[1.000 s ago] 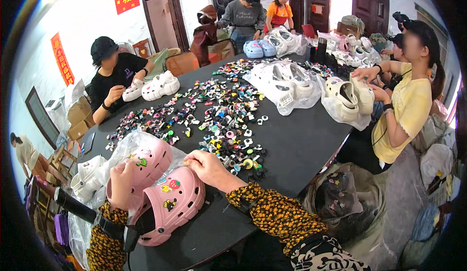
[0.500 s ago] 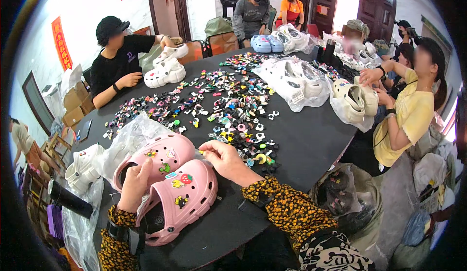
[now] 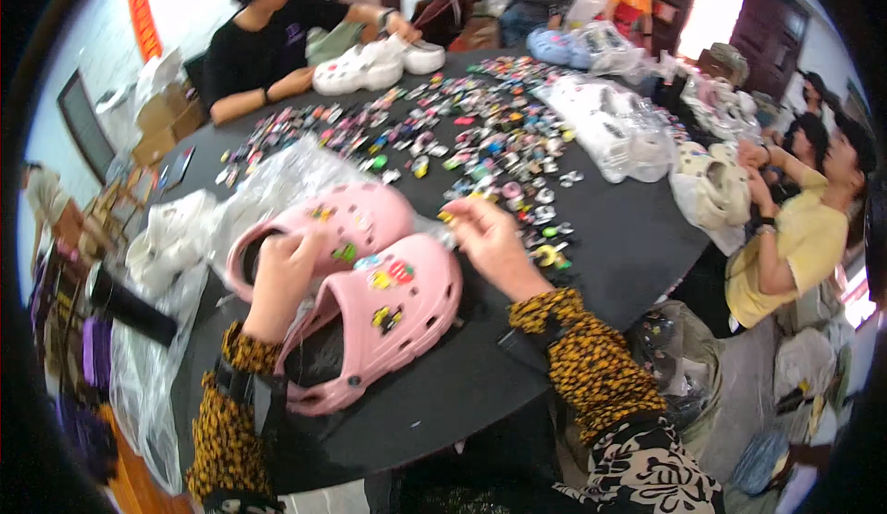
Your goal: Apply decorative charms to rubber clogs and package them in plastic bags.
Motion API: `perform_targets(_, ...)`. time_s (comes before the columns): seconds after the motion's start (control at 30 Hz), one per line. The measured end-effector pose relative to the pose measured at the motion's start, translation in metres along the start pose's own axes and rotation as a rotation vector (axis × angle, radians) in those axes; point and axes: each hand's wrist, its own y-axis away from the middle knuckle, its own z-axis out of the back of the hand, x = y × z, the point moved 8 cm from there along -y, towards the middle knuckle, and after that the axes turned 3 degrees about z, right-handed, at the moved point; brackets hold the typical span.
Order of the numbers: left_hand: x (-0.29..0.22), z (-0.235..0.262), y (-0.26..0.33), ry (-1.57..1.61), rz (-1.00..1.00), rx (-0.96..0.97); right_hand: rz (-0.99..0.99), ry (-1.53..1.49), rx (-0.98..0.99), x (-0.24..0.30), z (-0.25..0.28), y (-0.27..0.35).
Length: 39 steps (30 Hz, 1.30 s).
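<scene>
Busy workshop, big round black table (image 3: 628,237) littered with colourful little charms (image 3: 480,145). Near edge: two pink clogs (image 3: 379,311) dotted with charms, left hand (image 3: 282,278) gripping one, right hand (image 3: 485,237) pinching a small charm beside them.

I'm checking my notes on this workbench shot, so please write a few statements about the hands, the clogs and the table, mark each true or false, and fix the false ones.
1. The left hand rests on a pink clog. True.
2. The two pink clogs are bare of charms. False: both carry small coloured charms on top.
3. The right hand pinches a small piece at the nearer pink clog. True.
4. The table is white. False: it is black, strewn with loose charms.
5. The clogs lie on the floor. False: they lie on the table.
</scene>
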Motion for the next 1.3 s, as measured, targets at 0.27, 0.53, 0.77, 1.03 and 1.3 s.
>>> perform_targets(0.27, -0.001, -0.008, 0.019, 0.308, 0.238, 0.207, -0.065, -0.041, 0.001, -0.003, -0.001, -0.002)
perform_targets(0.53, -0.002, -0.009, 0.022, 0.322, 0.14, 0.244, -0.073, -0.106, -0.031, -0.008, 0.005, 0.0)
perform_targets(0.77, -0.004, -0.004, 0.019, 0.282, -0.009, 0.142, -0.017, -0.105, -0.073, 0.03, 0.001, -0.003)
perform_targets(1.03, -0.045, 0.011, 0.032, 0.156, -0.096, 0.064, 0.222, -0.033, 0.153, 0.111, -0.064, -0.008)
perform_targets(1.3, -0.075, 0.018, 0.048, 0.138, -0.224, 0.047, 0.709, 0.56, 0.049, 0.161, -0.09, 0.009)
